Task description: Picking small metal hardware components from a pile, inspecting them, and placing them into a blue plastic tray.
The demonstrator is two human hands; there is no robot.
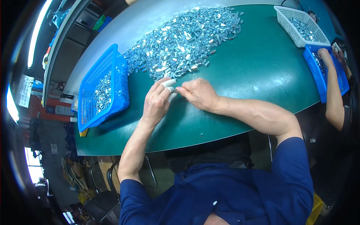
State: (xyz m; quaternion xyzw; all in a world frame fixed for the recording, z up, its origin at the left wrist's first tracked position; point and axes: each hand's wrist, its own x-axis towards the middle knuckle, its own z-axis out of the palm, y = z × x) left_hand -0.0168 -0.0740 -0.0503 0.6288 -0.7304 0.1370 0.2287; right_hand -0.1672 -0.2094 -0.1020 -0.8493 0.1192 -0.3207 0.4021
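A big heap of small shiny metal pieces (183, 41) lies on the green tabletop (262, 71). At the heap's near edge my left hand (157, 101) has its fingers bent together, with pale covers on several fingertips. What sits between those fingers is too small to make out. Close beside it, my right hand (198, 93) is closed, thumb and forefinger pinched toward the left fingertips. Anything in that pinch is hidden. Left of my left hand stands a blue perforated basket (122, 84), tilted in view, with more metal pieces inside.
At the far right are a white basket (318, 35) of metal pieces and a blue bin (343, 80). A co-worker's hands (325, 57) reach over that bin. A black chair (101, 206) stands at the lower left, below the table's curved front edge.
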